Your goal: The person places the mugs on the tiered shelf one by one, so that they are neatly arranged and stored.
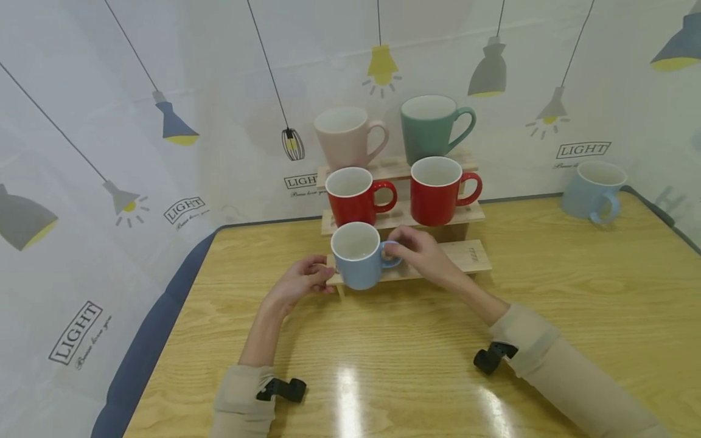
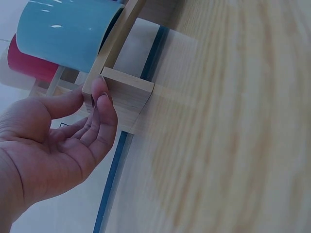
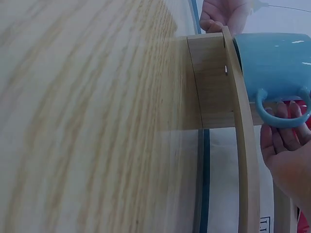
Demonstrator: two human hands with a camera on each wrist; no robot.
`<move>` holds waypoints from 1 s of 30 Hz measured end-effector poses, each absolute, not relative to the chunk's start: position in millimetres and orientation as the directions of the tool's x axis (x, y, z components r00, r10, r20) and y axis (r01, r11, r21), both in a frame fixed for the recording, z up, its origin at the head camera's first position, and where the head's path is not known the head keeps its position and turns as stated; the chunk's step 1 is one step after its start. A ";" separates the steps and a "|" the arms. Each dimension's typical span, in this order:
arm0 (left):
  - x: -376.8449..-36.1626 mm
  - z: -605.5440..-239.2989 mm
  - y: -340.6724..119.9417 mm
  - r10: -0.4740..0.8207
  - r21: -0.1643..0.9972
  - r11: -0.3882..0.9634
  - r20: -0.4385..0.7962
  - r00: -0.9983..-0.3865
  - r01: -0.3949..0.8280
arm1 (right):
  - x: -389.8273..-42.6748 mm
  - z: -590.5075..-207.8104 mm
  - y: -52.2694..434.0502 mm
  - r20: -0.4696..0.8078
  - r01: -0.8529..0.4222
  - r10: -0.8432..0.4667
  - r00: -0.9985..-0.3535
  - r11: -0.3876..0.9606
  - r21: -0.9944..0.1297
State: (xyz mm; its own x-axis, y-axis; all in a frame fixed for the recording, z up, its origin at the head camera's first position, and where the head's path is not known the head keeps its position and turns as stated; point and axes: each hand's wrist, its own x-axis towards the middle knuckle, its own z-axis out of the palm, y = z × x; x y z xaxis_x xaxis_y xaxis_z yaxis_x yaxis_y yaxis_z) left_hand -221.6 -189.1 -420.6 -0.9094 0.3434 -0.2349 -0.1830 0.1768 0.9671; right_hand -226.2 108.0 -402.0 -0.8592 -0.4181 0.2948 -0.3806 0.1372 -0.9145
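Observation:
A light blue mug (image 1: 359, 269) stands at the left end of the lowest step of a wooden tiered rack (image 1: 465, 255). My right hand (image 1: 426, 257) holds the mug's handle from the right; in the right wrist view its fingers (image 3: 281, 138) are behind the handle loop. My left hand (image 1: 298, 281) is at the rack's left end. In the left wrist view, its thumb and fingertips pinch the end of the lowest board (image 2: 112, 46), just below the mug. The mug's base is close against the board.
Two red mugs (image 1: 350, 204) stand on the middle step. A pink mug (image 1: 342, 140) and a green mug (image 1: 428, 131) stand on the top step. Another light blue mug (image 1: 588, 191) sits at the table's far right, near the lamp-print curtain (image 1: 235, 109).

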 end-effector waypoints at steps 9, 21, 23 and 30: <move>-222.2 -419.7 -188.5 0.350 0.970 0.166 -0.226 -0.909 -0.178 | -223.7 -404.2 125.3 0.304 -0.382 -0.393 -0.868 0.136 -0.914; -220.4 -420.0 -189.0 0.347 0.965 0.187 -0.238 -0.907 -0.182 | -215.9 -406.0 152.6 0.314 -0.398 -0.385 -0.868 0.163 -0.903; -220.6 -420.2 -188.8 0.345 0.966 0.184 -0.235 -0.909 -0.180 | -215.3 -406.4 159.4 0.320 -0.406 -0.381 -0.868 0.172 -0.897; -220.8 -420.0 -188.1 0.342 0.968 0.173 -0.233 -0.911 -0.182 | -212.9 -408.4 186.0 0.314 -0.390 -0.379 -0.871 0.143 -0.910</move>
